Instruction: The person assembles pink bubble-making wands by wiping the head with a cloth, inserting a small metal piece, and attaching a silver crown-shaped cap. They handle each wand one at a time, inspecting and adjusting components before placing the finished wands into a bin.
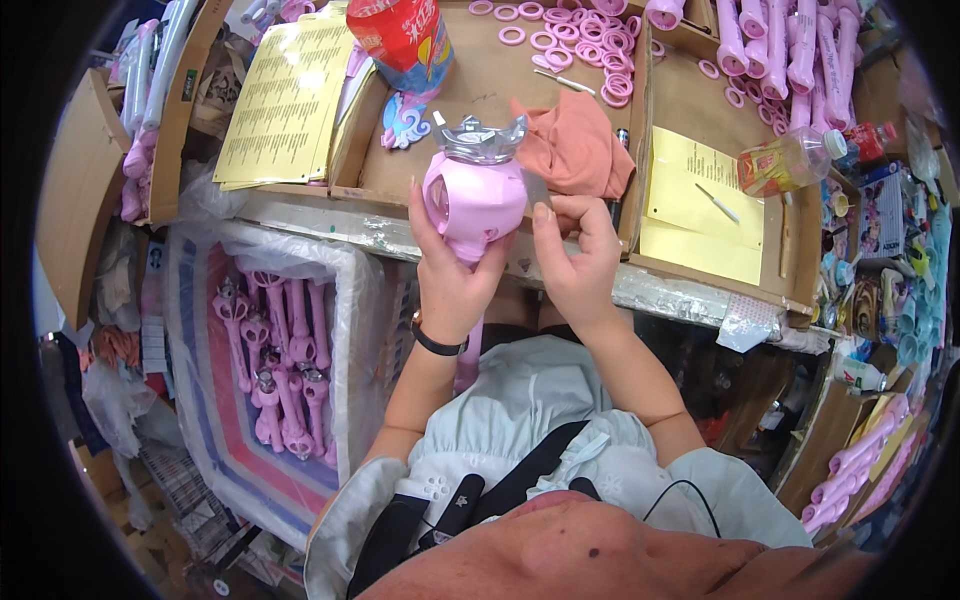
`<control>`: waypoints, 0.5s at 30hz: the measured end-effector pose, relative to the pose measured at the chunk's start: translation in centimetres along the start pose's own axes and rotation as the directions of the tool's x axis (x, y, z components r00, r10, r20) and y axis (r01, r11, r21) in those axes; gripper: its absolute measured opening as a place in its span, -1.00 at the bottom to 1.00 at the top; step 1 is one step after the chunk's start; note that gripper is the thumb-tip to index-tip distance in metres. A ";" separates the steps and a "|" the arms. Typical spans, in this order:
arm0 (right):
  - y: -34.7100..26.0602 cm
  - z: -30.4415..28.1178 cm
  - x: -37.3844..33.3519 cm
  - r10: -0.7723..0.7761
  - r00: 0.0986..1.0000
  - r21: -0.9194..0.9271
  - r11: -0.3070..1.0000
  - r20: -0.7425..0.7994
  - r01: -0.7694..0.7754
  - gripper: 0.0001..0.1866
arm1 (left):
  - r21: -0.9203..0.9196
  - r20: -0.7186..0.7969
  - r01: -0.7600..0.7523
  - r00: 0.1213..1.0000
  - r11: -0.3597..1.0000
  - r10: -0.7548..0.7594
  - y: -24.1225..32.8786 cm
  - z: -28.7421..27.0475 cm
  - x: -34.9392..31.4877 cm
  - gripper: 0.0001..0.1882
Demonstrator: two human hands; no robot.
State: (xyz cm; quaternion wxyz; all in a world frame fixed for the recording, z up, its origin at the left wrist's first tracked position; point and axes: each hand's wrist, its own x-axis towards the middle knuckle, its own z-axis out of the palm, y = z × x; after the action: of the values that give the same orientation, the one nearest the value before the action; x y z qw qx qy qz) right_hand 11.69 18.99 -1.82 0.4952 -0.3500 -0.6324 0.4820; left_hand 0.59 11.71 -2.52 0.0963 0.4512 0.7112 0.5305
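Note:
My left hand [455, 290] is wrapped round the neck of a pink toy wand [490, 205], held upright over the table's near edge. The wand has a rounded head with a round opening on its left side. A silver crown [480, 142] sits on top, and the handle hangs down below my left hand. At the right side of the head, my right hand [580, 255] is closed in a pinch. Between its thumb and fingers is a thin, greyish, see-through piece [537, 188] that touches or nearly touches the wand; its exact kind is unclear.
Left of my lap, a plastic-lined crate [350, 300] holds several pink wands. Pink rings [565, 40] and an orange cloth [580, 145] lie in the cardboard tray. Yellow sheets [700, 190], a clear bottle [790, 163] and pink handles [775, 50] are to the right.

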 end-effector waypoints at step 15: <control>0.6 0.4 0.1 -0.042 0.998 0.003 0.999 -0.037 0.042 -0.84 | -0.023 0.001 -0.003 1.000 1.000 0.003 0.1 -0.1 0.1 0.00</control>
State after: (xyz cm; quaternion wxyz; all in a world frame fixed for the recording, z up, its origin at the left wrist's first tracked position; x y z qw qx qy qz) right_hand 11.23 19.18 -2.36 0.5175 -0.3444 -0.6296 0.4660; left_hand 0.53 11.75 -2.33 0.1008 0.4513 0.7044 0.5385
